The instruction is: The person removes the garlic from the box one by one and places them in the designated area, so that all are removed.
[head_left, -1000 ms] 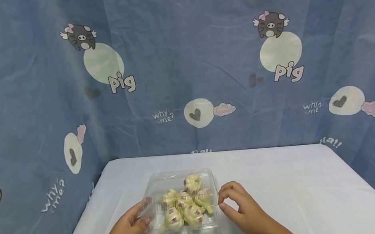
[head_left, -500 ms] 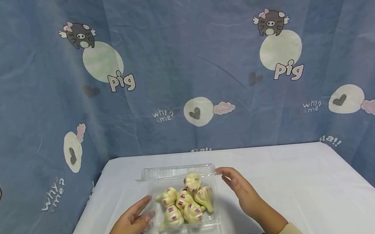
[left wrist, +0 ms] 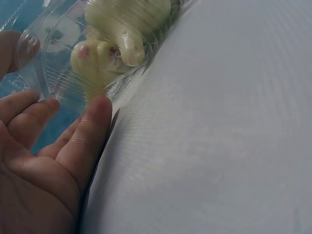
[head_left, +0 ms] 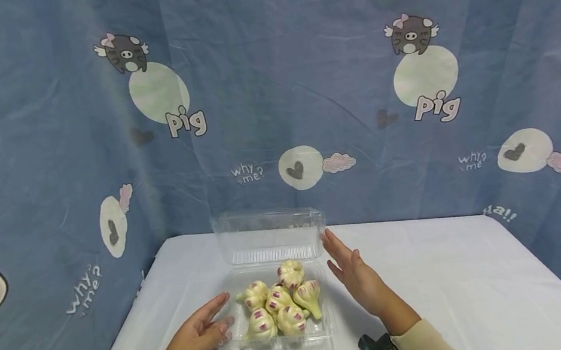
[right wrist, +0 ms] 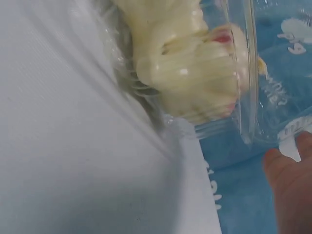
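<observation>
A clear plastic clamshell box point(head_left: 317, 334) sits on the white table with several garlic bulbs point(head_left: 278, 299) inside, cream with purple patches. Its hinged lid point(head_left: 267, 234) stands raised at the back. My left hand point(head_left: 196, 336) is at the box's left side, fingers mostly straight; in the left wrist view the fingertips point(left wrist: 100, 108) are right at the ribbed wall and the thumb overlaps the rim. At the lid's right edge is my right hand point(head_left: 360, 281), fingers extended and close to the plastic; the right wrist view shows the fingertips point(right wrist: 273, 158) near the lid.
A white cloth covers the table point(head_left: 438, 284). Behind and to the left hangs a blue curtain point(head_left: 330, 71) printed with pigs. A dark wrist-worn device point(head_left: 375, 345) sits by the right sleeve point(head_left: 423, 347).
The lid has swung up and back from over the garlic to a raised position. My right hand has moved back with it, from pinched fingers to straight ones. My left hand stays nearly still.
</observation>
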Available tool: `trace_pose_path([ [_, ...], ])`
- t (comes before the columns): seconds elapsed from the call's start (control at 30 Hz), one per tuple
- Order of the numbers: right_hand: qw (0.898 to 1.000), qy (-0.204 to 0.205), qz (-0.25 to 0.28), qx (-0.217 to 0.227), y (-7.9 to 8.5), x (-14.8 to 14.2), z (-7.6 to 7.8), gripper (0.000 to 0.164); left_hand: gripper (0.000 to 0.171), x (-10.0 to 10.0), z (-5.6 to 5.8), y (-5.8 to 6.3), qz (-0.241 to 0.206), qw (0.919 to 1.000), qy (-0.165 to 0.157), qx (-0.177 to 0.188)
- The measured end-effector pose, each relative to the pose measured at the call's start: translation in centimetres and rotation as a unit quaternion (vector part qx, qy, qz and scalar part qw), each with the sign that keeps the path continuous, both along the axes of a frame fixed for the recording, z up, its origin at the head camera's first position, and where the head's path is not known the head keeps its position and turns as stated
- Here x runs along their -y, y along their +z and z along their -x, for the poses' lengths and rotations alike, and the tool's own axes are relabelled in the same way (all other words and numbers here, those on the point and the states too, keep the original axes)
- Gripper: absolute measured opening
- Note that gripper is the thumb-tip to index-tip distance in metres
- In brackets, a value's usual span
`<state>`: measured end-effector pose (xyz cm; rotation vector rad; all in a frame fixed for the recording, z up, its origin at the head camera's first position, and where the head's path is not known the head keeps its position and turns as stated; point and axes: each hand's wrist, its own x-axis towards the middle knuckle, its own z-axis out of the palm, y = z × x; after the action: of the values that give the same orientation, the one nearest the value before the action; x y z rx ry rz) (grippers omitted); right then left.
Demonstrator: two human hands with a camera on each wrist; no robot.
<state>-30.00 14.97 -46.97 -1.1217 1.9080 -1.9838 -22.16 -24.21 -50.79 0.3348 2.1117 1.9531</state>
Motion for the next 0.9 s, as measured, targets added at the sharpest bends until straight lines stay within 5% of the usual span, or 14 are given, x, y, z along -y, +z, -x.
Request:
trace_pose_path([
  [0.27, 0.999, 0.021, 0.015, 0.033, -0.4, 0.2, 1.4, 0.072, 0.078, -0.1, 0.1, 0.0, 0.002, 1.0, 0.009, 0.003],
  [0.9, 0.989, -0.008, 0.006, 0.149, -2.7, 1.2, 2.9, 0.068, 0.078, -0.3, -0.3, 0.3, 0.017, 0.9998, 0.014, 0.0],
])
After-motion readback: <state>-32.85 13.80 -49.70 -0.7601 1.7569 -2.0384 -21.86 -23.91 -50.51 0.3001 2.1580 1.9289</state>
